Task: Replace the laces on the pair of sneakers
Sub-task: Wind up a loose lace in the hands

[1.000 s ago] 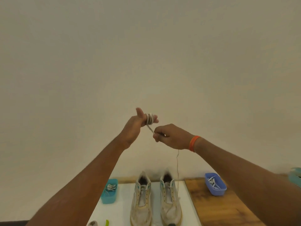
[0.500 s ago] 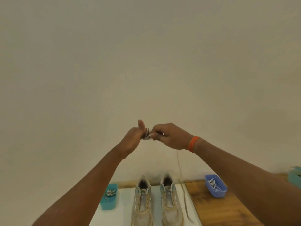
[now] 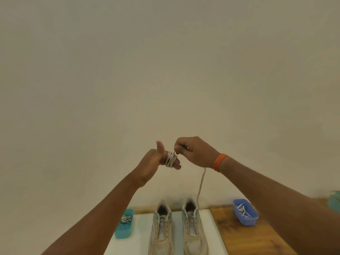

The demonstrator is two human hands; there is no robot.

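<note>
Risen right hand (image 3: 195, 153) pinches lace (image 3: 170, 159); sneakers' (image 3: 193, 227) toes cut off.

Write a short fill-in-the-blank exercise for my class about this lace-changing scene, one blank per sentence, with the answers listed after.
1. The grey lace is coiled around the fingers of the ______ hand.
2. The right hand pinches the lace, and its wrist wears an ______ band.
3. The loose end of the lace hangs down toward the ______ sneaker of the pair.
4. The teal tub stands left of the sneakers, while the ______ tub stands on the right.

Answers: left; orange; right; blue
</note>
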